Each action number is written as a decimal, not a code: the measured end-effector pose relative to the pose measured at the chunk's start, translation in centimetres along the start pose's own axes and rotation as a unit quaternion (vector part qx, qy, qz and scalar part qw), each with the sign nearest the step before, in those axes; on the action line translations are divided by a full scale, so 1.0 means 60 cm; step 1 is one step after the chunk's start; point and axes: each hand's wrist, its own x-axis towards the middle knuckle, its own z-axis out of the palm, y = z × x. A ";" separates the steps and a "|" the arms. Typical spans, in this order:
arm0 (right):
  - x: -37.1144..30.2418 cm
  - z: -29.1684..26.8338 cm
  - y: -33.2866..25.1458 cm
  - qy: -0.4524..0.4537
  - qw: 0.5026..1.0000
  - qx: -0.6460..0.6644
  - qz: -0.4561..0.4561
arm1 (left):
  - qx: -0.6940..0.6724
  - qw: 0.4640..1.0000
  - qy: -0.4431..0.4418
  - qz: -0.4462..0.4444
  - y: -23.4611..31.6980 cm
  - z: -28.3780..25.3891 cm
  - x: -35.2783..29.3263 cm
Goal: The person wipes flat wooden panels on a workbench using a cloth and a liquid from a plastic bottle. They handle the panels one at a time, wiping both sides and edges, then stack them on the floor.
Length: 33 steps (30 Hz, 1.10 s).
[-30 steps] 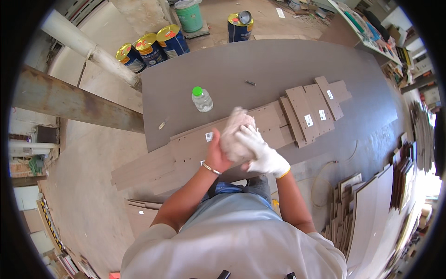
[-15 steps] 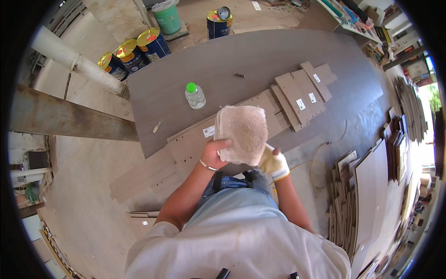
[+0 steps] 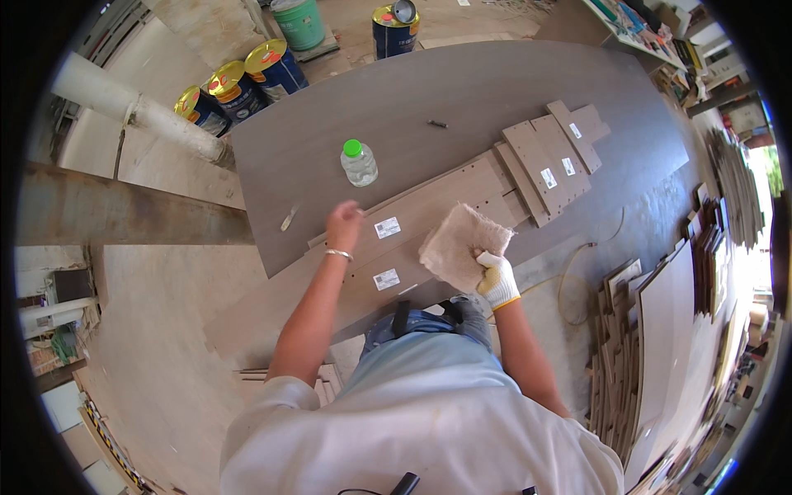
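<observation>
My right hand [image 3: 497, 283], in a white and yellow work glove, grips a folded beige cloth [image 3: 464, 247] by its lower right corner, thumb on top. The cloth hangs over the stacked boards [image 3: 450, 206] in front of me. My bare left hand [image 3: 345, 227], with a bracelet at the wrist, is above the boards' left part and holds nothing. Its fingers are partly blurred but look loosely apart. Just beyond it, a clear bottle with a green cap [image 3: 360, 163] stands on the large grey-brown panel [image 3: 396, 91]. White labels [image 3: 386, 228] are stuck on the boards.
A small dark object [image 3: 437, 124] and a thin pale tool [image 3: 289, 218] lie on the panel. Paint drums [image 3: 276, 68] and a green bucket [image 3: 299, 25] stand beyond it. A rusty beam [image 3: 132, 206] meets its left side. Leaning board stacks [image 3: 619, 355] and a hose [image 3: 561, 297] are at right.
My left hand has let go of the cloth and moved left and forward, nearer the bottle. The cloth is now in my right hand alone, lower and farther right. A second board label has come into sight.
</observation>
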 end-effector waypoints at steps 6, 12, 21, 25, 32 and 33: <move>-0.031 -0.062 -0.013 0.078 0.994 0.075 0.008 | 0.225 0.917 0.149 0.295 -0.033 -0.030 0.183; -0.052 -0.055 -0.028 -0.021 0.990 0.120 -0.069 | 0.138 0.978 -0.024 0.155 0.034 0.032 0.219; 0.055 0.028 -0.037 0.001 0.994 0.091 -0.060 | 0.452 0.753 -0.181 0.443 0.225 0.097 0.083; 0.083 0.091 -0.026 0.046 0.996 0.031 -0.069 | 0.491 0.693 -0.178 0.498 0.293 0.123 0.036; 0.090 0.119 -0.021 0.015 0.991 -0.010 -0.133 | 0.555 0.663 -0.111 0.490 0.322 0.094 0.001; 0.093 0.112 -0.020 0.001 0.991 -0.018 -0.134 | 0.550 0.668 -0.097 0.491 0.324 0.092 0.005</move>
